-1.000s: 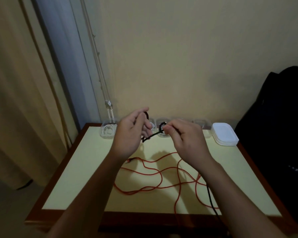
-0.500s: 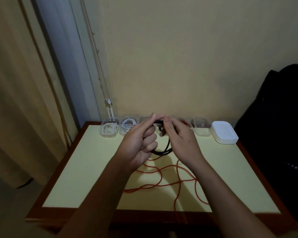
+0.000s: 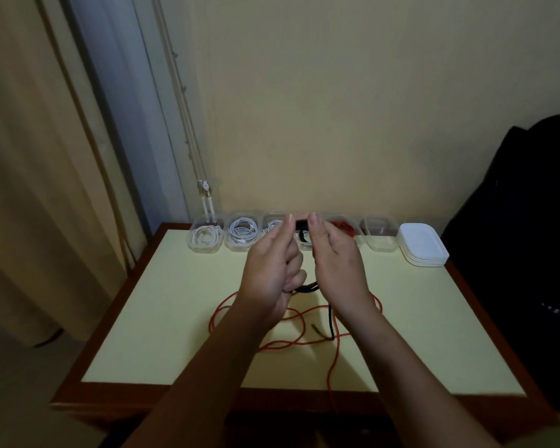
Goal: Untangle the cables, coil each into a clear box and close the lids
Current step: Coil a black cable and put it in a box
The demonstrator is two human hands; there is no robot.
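Observation:
Both hands are raised over the middle of the table. My left hand and my right hand hold a black cable wound into a small coil between them; its top shows between the fingertips. A loose black end hangs down to the table. A red cable lies in loose loops on the table below the hands and trails over the front edge. A row of clear boxes stands at the back; those on the left hold white cables.
A stack of white lids sits at the back right of the yellow table. A dark bag stands to the right. A curtain hangs on the left, with blind cords near the back left corner.
The hands wound the black cable from a stretched piece into a coil and lifted it slightly. The black tail that hung off the front edge now lies on the table.

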